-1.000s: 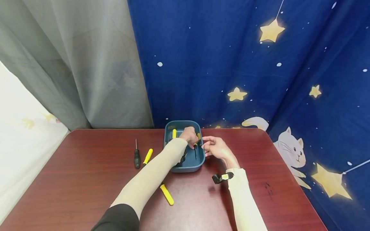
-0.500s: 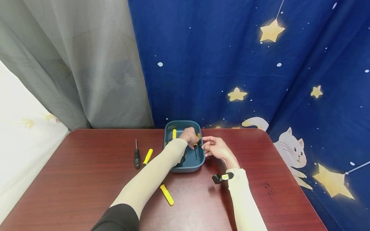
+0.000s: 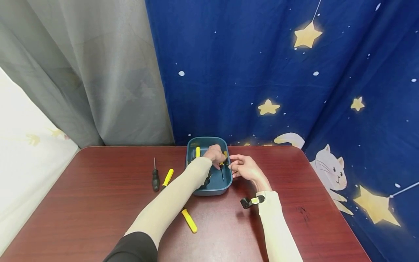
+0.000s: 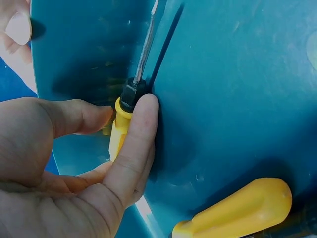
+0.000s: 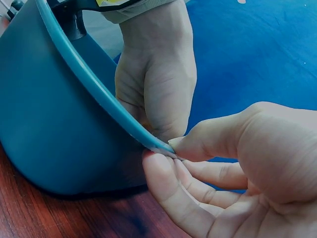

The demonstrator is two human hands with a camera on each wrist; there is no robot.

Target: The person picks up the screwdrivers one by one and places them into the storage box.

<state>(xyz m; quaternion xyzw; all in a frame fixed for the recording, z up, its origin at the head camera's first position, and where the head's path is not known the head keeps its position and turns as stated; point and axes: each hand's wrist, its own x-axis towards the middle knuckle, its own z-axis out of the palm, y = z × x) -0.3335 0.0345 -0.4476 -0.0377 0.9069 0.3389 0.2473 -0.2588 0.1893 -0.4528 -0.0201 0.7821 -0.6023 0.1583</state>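
Note:
My left hand reaches down into a blue plastic box at the table's back edge. In the left wrist view, the thumb and fingers of that hand pinch a screwdriver by its yellow handle, near the black collar. Its metal shaft points away from the palm, over the box floor. Another yellow handle lies close by in the box. My right hand is at the box's right side. The right wrist view shows its thumb and fingers pinching the box's rim, thumb inside and fingers outside.
Left of the box lie a black-handled screwdriver and a tool with a yellow handle. Another yellow handle pokes out from under my left forearm. Also in the box are a yellow handle and a black tool. Curtains hang behind the table.
The screwdriver in my left hand has shifted very slightly, its tip a touch to the right. Both hands and the box otherwise stay where they were.

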